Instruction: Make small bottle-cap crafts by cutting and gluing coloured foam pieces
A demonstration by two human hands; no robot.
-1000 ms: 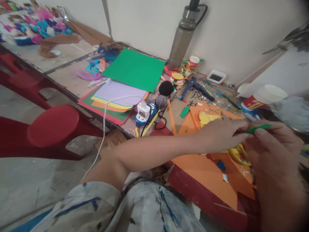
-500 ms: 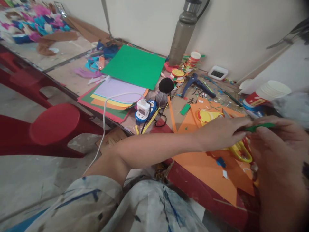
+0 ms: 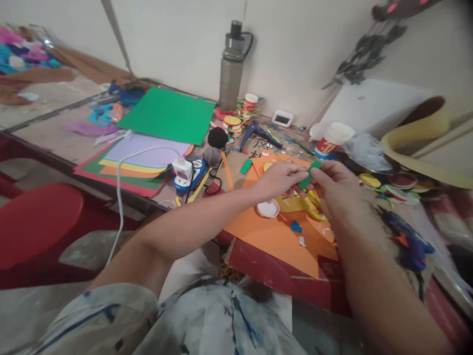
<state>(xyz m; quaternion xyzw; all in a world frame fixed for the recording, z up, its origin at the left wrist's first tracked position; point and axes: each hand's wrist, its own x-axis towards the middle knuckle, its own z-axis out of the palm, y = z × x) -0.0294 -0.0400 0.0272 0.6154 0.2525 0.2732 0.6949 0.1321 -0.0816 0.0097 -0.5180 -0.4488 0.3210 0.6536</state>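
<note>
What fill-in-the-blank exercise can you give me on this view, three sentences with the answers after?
1. The left hand and the right hand both grip a small paper piece whose colour is ____.
2. The large paper spread on the table below the hands is ____ in colour.
3. The stool at the picture's left edge has a seat coloured ____.

Missing words: green; orange; red.
</note>
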